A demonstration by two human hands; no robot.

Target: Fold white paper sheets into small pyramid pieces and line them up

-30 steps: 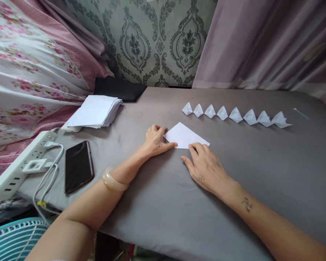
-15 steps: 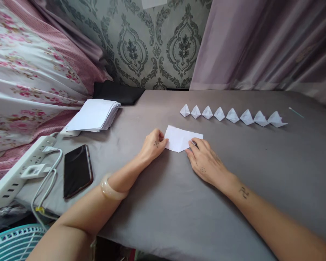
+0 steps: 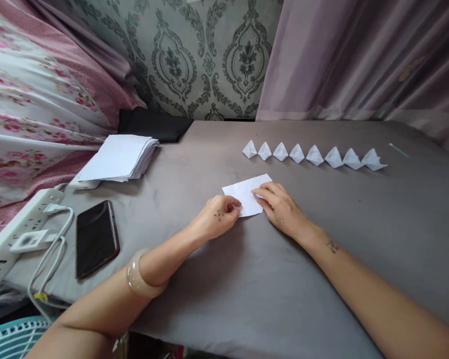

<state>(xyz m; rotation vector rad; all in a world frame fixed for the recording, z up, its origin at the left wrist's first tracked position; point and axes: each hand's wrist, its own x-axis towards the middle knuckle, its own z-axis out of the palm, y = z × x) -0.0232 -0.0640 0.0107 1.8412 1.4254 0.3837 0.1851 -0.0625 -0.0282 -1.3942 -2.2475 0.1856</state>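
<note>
A small folded piece of white paper (image 3: 243, 192) lies on the grey cloth between my hands. My left hand (image 3: 221, 214) pinches its near left corner between thumb and fingers. On the right side, my right hand (image 3: 279, 204) has its fingers over the paper, with thumb and fingertips closed on its edge. Part of that edge is hidden beneath the fingers. Beyond, a row of several folded white paper boats (image 3: 315, 155) stands on the cloth, apart from both hands.
At the left are a stack of white paper (image 3: 115, 157), a black phone (image 3: 96, 239) and a white power strip (image 3: 18, 234) with cables. A black folded item (image 3: 153, 124) lies behind the stack. A cotton swab (image 3: 399, 150) rests at the far right. A teal fan (image 3: 15, 336) is at lower left.
The paper has turned, its right end now tilted away from me. My left hand has shifted right and nearer along its edge. The whole view has swung slightly right.
</note>
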